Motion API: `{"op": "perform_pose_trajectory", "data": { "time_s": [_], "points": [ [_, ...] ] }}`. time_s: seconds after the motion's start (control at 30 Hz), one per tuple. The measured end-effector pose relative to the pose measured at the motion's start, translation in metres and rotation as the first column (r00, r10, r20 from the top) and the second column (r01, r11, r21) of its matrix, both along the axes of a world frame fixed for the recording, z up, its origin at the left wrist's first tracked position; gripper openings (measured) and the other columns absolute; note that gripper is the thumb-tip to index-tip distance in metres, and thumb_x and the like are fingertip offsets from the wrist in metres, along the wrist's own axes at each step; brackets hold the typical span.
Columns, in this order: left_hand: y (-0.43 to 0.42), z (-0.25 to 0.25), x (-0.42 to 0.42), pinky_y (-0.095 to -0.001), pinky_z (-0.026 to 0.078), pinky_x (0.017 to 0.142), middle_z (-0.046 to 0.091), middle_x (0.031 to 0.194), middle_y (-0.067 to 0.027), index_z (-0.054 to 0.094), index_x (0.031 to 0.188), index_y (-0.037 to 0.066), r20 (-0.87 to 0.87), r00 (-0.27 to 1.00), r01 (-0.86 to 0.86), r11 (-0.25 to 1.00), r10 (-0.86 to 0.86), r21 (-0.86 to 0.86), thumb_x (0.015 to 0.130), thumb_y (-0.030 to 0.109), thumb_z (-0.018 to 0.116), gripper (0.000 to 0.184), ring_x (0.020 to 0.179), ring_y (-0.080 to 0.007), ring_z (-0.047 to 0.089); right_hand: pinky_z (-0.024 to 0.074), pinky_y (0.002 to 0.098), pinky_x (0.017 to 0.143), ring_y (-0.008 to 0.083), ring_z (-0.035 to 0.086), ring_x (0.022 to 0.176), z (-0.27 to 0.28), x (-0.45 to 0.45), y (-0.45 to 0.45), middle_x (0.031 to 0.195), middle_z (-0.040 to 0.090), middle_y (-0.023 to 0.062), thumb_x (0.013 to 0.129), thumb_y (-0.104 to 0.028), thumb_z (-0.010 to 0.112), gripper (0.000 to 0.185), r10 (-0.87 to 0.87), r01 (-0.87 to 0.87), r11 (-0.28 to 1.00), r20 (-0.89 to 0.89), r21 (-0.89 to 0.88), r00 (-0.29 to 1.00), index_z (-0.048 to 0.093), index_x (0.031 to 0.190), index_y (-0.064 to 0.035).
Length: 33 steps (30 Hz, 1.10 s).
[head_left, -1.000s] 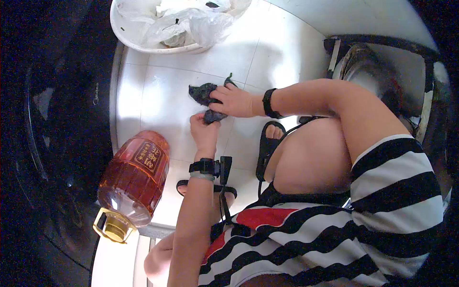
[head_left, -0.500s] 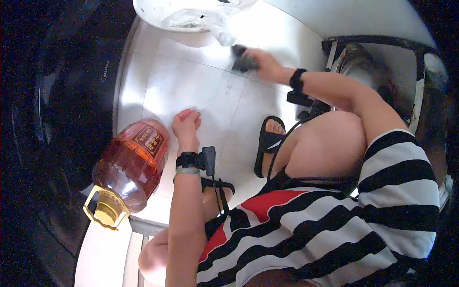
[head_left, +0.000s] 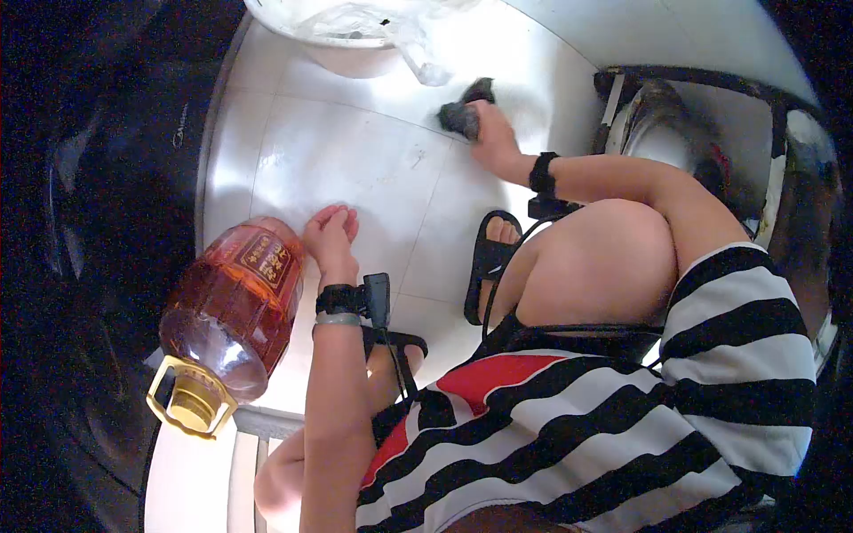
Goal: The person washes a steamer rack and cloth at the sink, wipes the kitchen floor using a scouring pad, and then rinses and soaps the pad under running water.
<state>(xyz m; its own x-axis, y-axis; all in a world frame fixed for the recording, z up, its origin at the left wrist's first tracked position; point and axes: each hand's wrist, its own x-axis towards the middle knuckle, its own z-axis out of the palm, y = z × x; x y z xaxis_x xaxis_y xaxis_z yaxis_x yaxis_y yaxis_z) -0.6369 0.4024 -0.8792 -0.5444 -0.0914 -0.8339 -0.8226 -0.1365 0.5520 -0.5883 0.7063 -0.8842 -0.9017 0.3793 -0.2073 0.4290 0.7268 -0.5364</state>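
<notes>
A dark, crumpled cloth-like item (head_left: 462, 117) hangs from my right hand (head_left: 494, 142), whose fingers are closed round it above the white floor tiles. Motion blurs its edges. Lower and to the left, my left hand (head_left: 330, 238) is turned partly palm up, its fingers curled together with nothing visible in them. Beside that hand lies a big bottle of reddish-brown liquid (head_left: 235, 302) with a yellow cap and handle.
A white bin (head_left: 346, 60) lined with a clear plastic bag (head_left: 422, 58) stands at the top. A glossy black appliance (head_left: 107, 249) fills the left side. At the right is a dark-framed rack (head_left: 711, 78). My sandalled feet are on the tiled floor (head_left: 355, 151).
My hands were together at the dark item a second ago. My right hand has carried it up and right, towards the bin side, while my left hand has let go and drawn back left.
</notes>
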Motion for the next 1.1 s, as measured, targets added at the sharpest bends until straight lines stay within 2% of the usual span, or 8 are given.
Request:
{"op": "perform_pose_trajectory", "data": {
  "time_s": [0.43, 0.7, 0.77, 0.8, 0.83, 0.9, 1.03, 1.1],
  "points": [
    [0.017, -0.003, 0.012, -0.0285, 0.052, 0.055, 0.064, 0.085, -0.0092, 0.054, 0.102, 0.003, -0.052, 0.996, 0.068, 0.987, -0.076, -0.147, 0.081, 0.001, 0.060, 0.022, 0.070, -0.0191, 0.064, 0.0433, 0.0443, 0.084, 0.0402, 0.050, 0.099, 0.006, -0.015, -0.081, 0.103, 0.050, 0.0198, 0.070, 0.005, 0.059, 0.051, 0.272, -0.271, 0.943, -0.019, -0.194, 0.962, 0.045, 0.117, -0.0080],
    [0.007, 0.007, 0.014, -0.0263, 0.051, 0.057, 0.060, 0.093, -0.0087, 0.052, 0.103, 0.002, 0.030, 0.993, 0.118, 0.973, -0.114, -0.200, 0.084, 0.002, 0.058, 0.021, 0.075, -0.0170, 0.064, 0.0462, 0.0411, 0.085, 0.0363, 0.048, 0.105, 0.017, -0.041, -0.111, 0.114, 0.045, 0.0186, 0.079, -0.011, 0.060, 0.041, 0.743, -0.734, 0.656, -0.021, -0.174, 0.669, 0.048, 0.118, -0.0113],
    [0.005, 0.011, 0.015, -0.0265, 0.051, 0.056, 0.061, 0.092, -0.0079, 0.053, 0.103, 0.003, 0.057, 0.991, 0.134, 0.969, -0.125, -0.210, 0.084, 0.002, 0.058, 0.019, 0.074, -0.0166, 0.064, 0.0479, 0.0400, 0.085, 0.0354, 0.048, 0.105, 0.016, -0.047, -0.103, 0.114, 0.045, 0.0159, 0.080, -0.011, 0.057, 0.037, 0.698, -0.597, 0.655, 0.067, -0.464, 0.713, 0.050, 0.116, -0.0127],
    [0.006, 0.012, 0.015, -0.0265, 0.050, 0.057, 0.061, 0.092, -0.0072, 0.053, 0.102, 0.003, 0.062, 0.992, 0.116, 0.978, -0.107, -0.171, 0.084, 0.001, 0.057, 0.019, 0.075, -0.0167, 0.064, 0.0498, 0.0375, 0.081, 0.0314, 0.050, 0.103, 0.009, -0.043, -0.093, 0.113, 0.047, 0.0131, 0.078, -0.012, 0.057, 0.034, 0.884, -0.887, 0.450, -0.094, -0.103, 0.459, 0.051, 0.111, -0.0115],
    [0.006, 0.013, 0.015, -0.0266, 0.050, 0.057, 0.061, 0.091, -0.0065, 0.053, 0.102, 0.003, 0.068, 0.994, 0.096, 0.987, -0.088, -0.132, 0.084, 0.001, 0.057, 0.018, 0.075, -0.0168, 0.064, 0.0498, 0.0375, 0.081, 0.0314, 0.050, 0.103, 0.006, -0.044, -0.084, 0.113, 0.047, 0.0131, 0.078, -0.012, 0.057, 0.034, 0.885, -0.890, 0.445, -0.105, -0.102, 0.454, 0.051, 0.111, -0.0115],
    [0.011, 0.020, 0.012, -0.0267, 0.050, 0.058, 0.061, 0.091, -0.0064, 0.053, 0.101, 0.003, 0.065, 0.994, 0.099, 0.984, -0.091, -0.145, 0.084, 0.001, 0.057, 0.018, 0.074, -0.0170, 0.064, 0.0510, 0.0339, 0.077, 0.0274, 0.051, 0.099, 0.002, -0.044, -0.071, 0.112, 0.048, 0.0113, 0.076, -0.013, 0.058, 0.031, 0.971, -0.973, 0.202, -0.151, 0.113, 0.184, 0.052, 0.107, -0.0109],
    [0.015, 0.019, 0.013, -0.0271, 0.050, 0.059, 0.061, 0.091, -0.0065, 0.052, 0.101, 0.003, 0.073, 0.993, 0.106, 0.982, -0.095, -0.155, 0.084, 0.001, 0.057, 0.018, 0.076, -0.0176, 0.064, 0.0526, 0.0332, 0.074, 0.0254, 0.051, 0.096, 0.003, -0.039, -0.034, 0.107, 0.050, 0.0088, 0.076, -0.013, 0.058, 0.029, 0.976, -0.957, 0.159, -0.183, 0.244, 0.116, 0.053, 0.104, -0.0121],
    [0.017, 0.019, 0.014, -0.0273, 0.050, 0.059, 0.061, 0.091, -0.0066, 0.052, 0.102, 0.004, 0.063, 0.992, 0.115, 0.984, -0.107, -0.138, 0.084, 0.001, 0.057, 0.019, 0.076, -0.0178, 0.064, 0.0523, 0.0330, 0.074, 0.0263, 0.052, 0.094, 0.009, -0.037, -0.013, 0.105, 0.051, 0.0073, 0.075, -0.012, 0.059, 0.029, 0.976, -0.965, 0.195, -0.128, 0.178, 0.174, 0.054, 0.103, -0.0135]
  ]
}}
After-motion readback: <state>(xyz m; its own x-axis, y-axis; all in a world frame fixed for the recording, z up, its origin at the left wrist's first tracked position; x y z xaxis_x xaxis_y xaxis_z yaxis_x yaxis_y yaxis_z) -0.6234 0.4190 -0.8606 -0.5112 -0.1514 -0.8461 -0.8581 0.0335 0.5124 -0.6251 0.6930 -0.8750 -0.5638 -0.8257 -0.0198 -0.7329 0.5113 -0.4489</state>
